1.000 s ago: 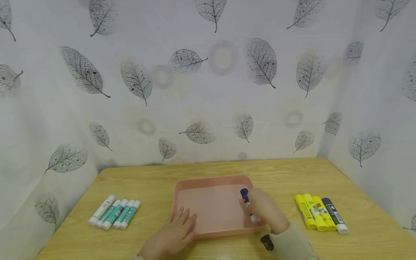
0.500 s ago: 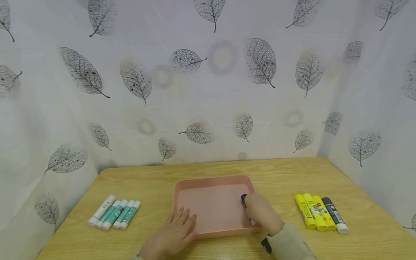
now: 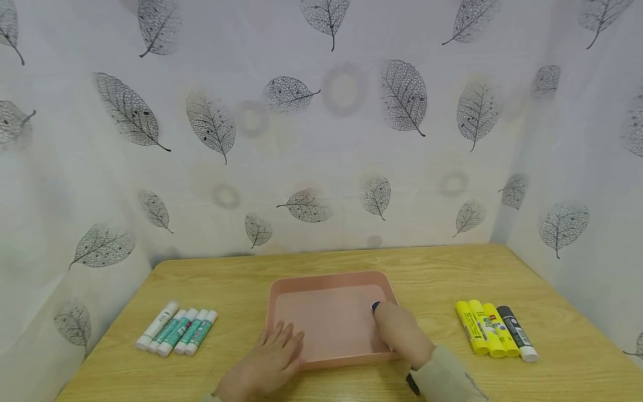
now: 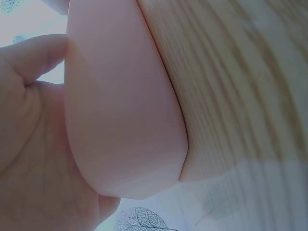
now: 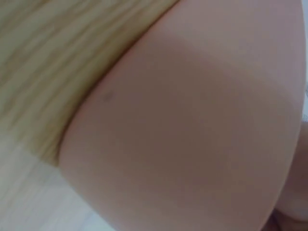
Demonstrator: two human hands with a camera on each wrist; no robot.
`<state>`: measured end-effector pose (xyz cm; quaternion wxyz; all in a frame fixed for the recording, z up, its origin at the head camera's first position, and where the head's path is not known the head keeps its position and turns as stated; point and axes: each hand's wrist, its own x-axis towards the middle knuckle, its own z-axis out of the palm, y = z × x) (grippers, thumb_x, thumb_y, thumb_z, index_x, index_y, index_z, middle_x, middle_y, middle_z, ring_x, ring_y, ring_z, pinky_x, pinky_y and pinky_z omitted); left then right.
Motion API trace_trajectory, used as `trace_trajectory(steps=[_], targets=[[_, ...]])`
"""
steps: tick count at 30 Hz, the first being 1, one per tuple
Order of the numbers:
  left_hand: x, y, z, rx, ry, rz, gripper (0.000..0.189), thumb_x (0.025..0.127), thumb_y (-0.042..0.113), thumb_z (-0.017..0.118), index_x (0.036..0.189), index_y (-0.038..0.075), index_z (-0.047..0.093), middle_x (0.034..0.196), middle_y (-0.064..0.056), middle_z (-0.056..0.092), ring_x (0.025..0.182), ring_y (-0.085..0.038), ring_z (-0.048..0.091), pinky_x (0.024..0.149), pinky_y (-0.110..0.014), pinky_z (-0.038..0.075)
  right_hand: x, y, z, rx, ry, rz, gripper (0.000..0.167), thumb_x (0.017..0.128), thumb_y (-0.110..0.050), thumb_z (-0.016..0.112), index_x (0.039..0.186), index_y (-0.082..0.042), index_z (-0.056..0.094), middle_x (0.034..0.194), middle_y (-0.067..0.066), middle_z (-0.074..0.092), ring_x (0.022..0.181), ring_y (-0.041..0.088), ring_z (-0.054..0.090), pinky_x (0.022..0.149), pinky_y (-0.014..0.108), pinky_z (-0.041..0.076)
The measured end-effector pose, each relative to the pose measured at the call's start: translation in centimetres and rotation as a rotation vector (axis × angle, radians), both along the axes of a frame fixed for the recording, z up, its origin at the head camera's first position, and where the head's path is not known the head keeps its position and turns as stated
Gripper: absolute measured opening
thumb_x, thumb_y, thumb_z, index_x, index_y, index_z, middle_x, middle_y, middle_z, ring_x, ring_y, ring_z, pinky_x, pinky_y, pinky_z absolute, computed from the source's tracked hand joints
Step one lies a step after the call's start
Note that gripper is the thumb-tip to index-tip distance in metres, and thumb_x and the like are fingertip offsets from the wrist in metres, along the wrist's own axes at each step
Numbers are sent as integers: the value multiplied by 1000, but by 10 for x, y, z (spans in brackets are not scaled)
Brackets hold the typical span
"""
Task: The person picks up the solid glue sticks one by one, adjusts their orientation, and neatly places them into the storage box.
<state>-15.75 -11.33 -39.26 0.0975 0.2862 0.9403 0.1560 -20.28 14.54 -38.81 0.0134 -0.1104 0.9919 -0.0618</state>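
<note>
The right hand (image 3: 406, 333) holds a blue-ended stick (image 3: 375, 306) in its grip, at the right end of the pink tray (image 3: 334, 318); the left hand (image 3: 268, 354) lies, fingers extended, over the near-left corner

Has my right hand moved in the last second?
Yes, slightly: the right hand has shifted left and lower in the head view, judged against the pink tray.
</note>
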Motion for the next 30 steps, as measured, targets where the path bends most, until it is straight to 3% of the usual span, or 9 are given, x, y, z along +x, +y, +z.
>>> trace_trajectory(steps=[6, 13, 20, 26, 30], targets=[[-1, 1, -3, -20, -2, -4, 57, 94, 43, 31, 133, 2, 37, 138, -21, 28, 128, -39, 16, 99, -57, 12, 2, 0, -3, 58, 62, -5, 10, 84, 4, 50, 74, 0, 49, 58, 5, 42, 51, 15, 44, 46, 32, 46], [-1, 1, -6, -33, 13, 2, 57, 94, 44, 29, 134, 3, 36, 139, -20, 28, 129, -38, 16, 99, -56, 12, 6, 1, -6, 179, 222, 26, 11, 78, 3, 57, 71, 0, 49, 59, 7, 48, 51, 16, 51, 45, 32, 47], [-1, 0, -3, -24, 22, 3, 56, 94, 41, 31, 133, 2, 37, 138, -21, 29, 128, -38, 16, 99, -56, 12, 5, 1, -6, 211, 194, -11, 10, 77, 2, 61, 73, -1, 52, 63, 7, 50, 57, 17, 54, 47, 32, 48], [-1, 0, -2, -11, 2, 5, 56, 95, 41, 31, 133, 2, 37, 138, -22, 28, 128, -38, 16, 100, -56, 12, 7, 1, -6, 235, 279, 22, 11, 74, 4, 60, 70, -2, 52, 60, 6, 49, 55, 18, 55, 45, 32, 47], [-1, -1, -3, 4, 3, 1, 56, 95, 41, 31, 133, 1, 37, 138, -23, 27, 128, -40, 15, 99, -57, 12, 7, 0, -6, 228, 276, 10, 11, 73, 4, 60, 70, -2, 51, 61, 7, 49, 55, 19, 55, 44, 33, 47]])
